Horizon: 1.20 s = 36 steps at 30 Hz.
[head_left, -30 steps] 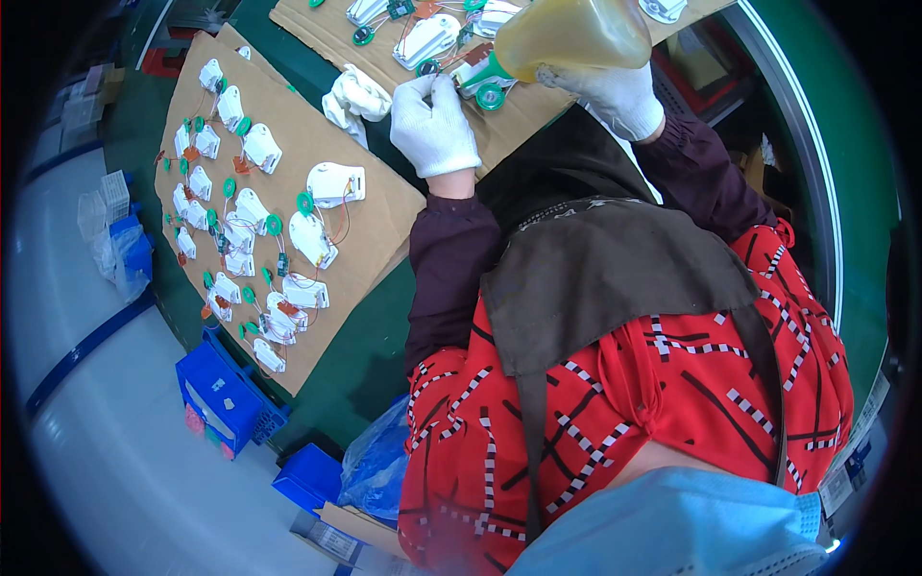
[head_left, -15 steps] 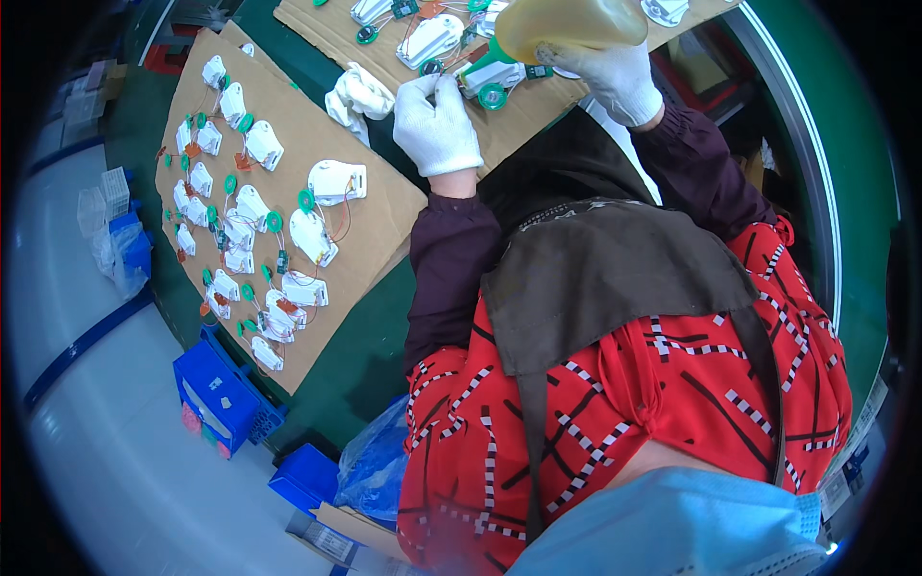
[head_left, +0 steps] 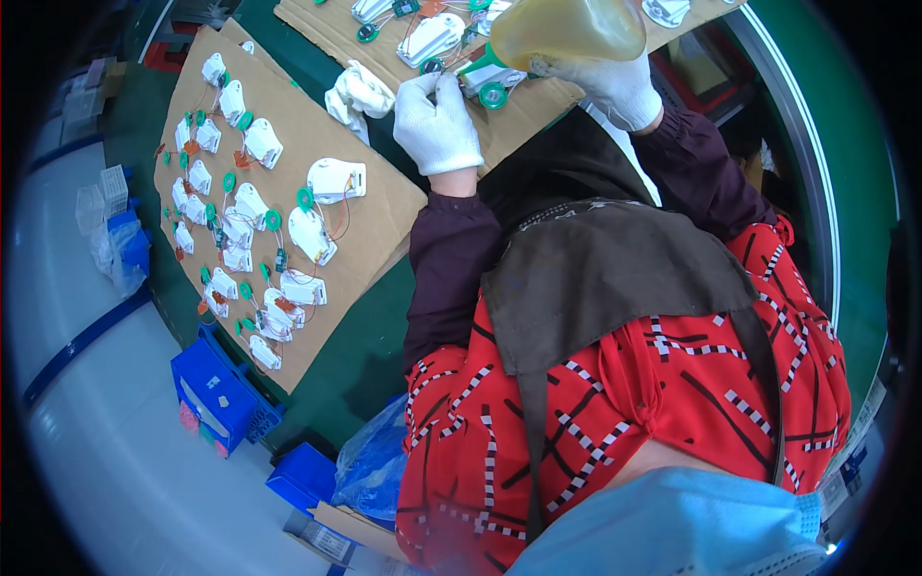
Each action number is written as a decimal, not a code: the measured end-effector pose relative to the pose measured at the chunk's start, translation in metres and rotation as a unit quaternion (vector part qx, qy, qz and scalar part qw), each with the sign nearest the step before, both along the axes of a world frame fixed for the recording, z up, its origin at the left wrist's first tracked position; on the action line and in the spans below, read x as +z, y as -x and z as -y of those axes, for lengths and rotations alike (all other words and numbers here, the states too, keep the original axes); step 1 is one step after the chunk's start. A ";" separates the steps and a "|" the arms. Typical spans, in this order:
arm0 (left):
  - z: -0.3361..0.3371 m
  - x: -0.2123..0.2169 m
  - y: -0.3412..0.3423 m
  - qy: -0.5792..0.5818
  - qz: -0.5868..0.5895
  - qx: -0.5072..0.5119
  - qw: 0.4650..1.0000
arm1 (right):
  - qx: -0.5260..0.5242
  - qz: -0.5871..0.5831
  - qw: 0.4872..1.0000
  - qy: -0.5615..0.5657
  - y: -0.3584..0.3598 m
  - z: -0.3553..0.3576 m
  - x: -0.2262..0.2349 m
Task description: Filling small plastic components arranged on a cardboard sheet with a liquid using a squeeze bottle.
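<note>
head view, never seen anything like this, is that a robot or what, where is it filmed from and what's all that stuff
No robot: these are a person's own hands in white gloves. A wide fisheye camera on their head looks down, so straight edges bend and their body fills the lower part.

On the green table lie a left cardboard sheet and an upper cardboard sheet, carrying white casings with green discs and thin wires.

The right hand holds a tilted yellowish bottle with a green nozzle. The left hand has thumb and finger together by the parts; what's between them is too small to tell.
</note>
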State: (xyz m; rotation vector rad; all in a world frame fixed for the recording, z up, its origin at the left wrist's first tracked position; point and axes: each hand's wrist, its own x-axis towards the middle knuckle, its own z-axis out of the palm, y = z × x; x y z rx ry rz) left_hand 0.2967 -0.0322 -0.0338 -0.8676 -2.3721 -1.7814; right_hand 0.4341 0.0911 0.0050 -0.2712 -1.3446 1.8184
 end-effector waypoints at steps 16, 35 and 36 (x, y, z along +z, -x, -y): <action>0.003 -0.004 0.003 -0.010 -0.008 0.008 1.000 | 0.036 0.005 0.998 0.060 -0.004 0.011 0.015; 0.034 0.116 -0.001 0.149 -0.202 -0.138 0.958 | 0.123 -0.145 0.941 0.280 -0.037 -0.061 0.019; 0.029 0.127 0.015 0.188 -0.215 -0.146 0.947 | 0.149 -0.157 0.939 0.268 -0.031 -0.060 0.023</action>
